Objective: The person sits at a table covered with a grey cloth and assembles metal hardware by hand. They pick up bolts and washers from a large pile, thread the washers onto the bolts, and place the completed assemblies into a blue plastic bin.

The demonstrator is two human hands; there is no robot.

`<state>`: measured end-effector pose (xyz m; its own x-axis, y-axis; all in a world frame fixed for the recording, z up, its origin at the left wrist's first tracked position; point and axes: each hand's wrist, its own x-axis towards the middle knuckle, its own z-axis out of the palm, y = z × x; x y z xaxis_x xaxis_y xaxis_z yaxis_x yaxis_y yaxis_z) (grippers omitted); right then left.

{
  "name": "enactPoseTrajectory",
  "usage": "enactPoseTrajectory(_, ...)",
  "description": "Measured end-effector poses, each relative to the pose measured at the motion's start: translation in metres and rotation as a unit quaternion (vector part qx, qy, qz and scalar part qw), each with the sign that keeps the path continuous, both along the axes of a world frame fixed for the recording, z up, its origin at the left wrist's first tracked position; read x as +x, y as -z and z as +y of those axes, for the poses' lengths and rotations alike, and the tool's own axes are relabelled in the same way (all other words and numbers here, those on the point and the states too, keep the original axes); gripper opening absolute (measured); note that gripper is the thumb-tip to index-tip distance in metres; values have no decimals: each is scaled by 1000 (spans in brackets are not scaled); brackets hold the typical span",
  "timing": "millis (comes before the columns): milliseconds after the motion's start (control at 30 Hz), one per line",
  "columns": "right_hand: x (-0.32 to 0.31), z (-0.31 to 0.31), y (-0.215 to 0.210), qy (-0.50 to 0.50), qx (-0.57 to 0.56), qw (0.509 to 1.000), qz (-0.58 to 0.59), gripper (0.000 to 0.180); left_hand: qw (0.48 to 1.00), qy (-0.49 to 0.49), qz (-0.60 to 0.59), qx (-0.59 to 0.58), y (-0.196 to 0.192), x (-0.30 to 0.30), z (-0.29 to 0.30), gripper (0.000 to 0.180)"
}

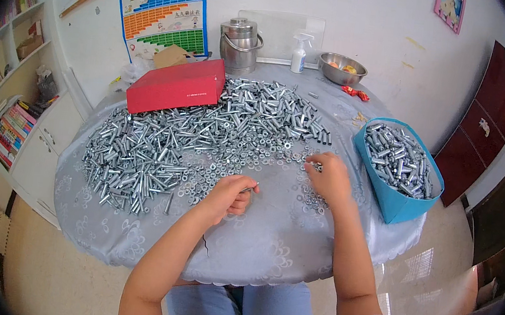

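Note:
My left hand (228,198) is closed over the near middle of the table. A thin metal bolt (251,189) sticks out between its thumb and fingers. Farther right, my right hand (331,179) reaches down to the scattered washers and nuts (308,197), fingertips pinched together. What those fingertips hold, if anything, is too small to tell. Beyond both hands spreads a large heap of silvery bolts (141,164) and metal sleeves (270,107). More small washers and nuts (201,180) lie along the heap's near edge.
A blue fabric bin (401,208) full of metal pieces stands at the right edge of the cloth-covered table (255,250). On the heap rests a red box (176,88). Behind are a steel pot (238,48), a spray bottle (298,58) and a metal bowl (341,74).

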<state>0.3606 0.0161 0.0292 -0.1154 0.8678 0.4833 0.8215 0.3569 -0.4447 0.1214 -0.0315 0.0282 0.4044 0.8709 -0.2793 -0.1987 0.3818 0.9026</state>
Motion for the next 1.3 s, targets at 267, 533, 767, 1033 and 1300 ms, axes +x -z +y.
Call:
enactPoseTrajectory(267, 18, 12, 18, 100, -94, 988, -68, 19, 1000, -22, 2, -2, 2, -2, 3, 19)
enactPoseTrajectory(533, 15, 14, 20, 89, -64, 991, -73, 19, 1000, -9, 19, 6, 0, -4, 1, 19)
enactPoseTrajectory(767, -22, -8, -7, -218, -106, 955, 174, 19, 1000, -14, 19, 9, 0, -2, 1, 19)
enactPoseTrajectory(1033, -44, -21, -4, -323, -206, 898, 217, 21, 1000, -13, 16, 10, -1, 0, -1, 20)
enactPoseTrajectory(1300, -50, -22, 0, -321, -211, 892, 237, 21, 1000, -6, 14, 6, 1, 0, 0, 18)
